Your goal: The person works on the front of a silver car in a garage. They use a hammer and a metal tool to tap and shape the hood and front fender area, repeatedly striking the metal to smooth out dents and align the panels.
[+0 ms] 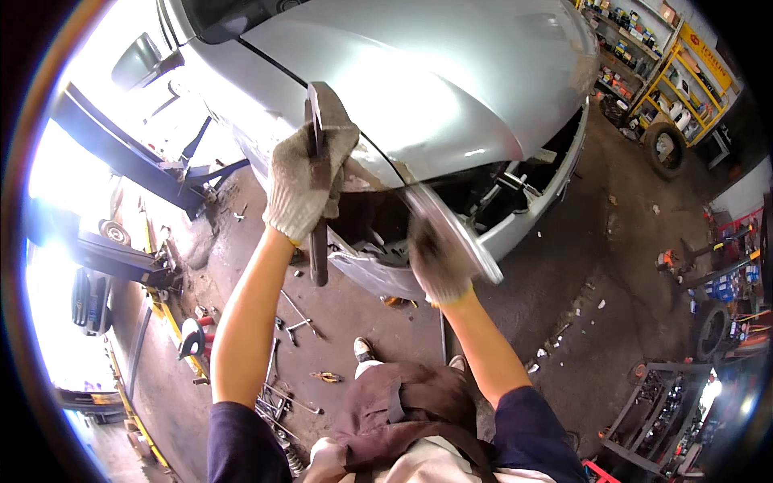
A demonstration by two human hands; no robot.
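My left hand (294, 181), in a pale knit glove, is wrapped round a flat dark metal bar (319, 258). The bar stands roughly upright in the picture, one end above the fist and the other below it. It is held over the front left corner of a silver car (386, 97), near the fender and the gap in front of the hood. Closed too is my gloved right hand (439, 258), blurred by motion. A long, flat, pale tool (463, 233) is in its grip, slanting across the open headlight area. Its exact kind is smeared.
The car's front bumper (539, 217) curves round the exposed front end. Loose wrenches (302, 322) and pliers (326, 376) lie on the floor near my feet. Blue lift posts (129, 153) stand left. Shelves (628, 40), a tire (664, 149) and a metal frame rack (656, 419) are right.
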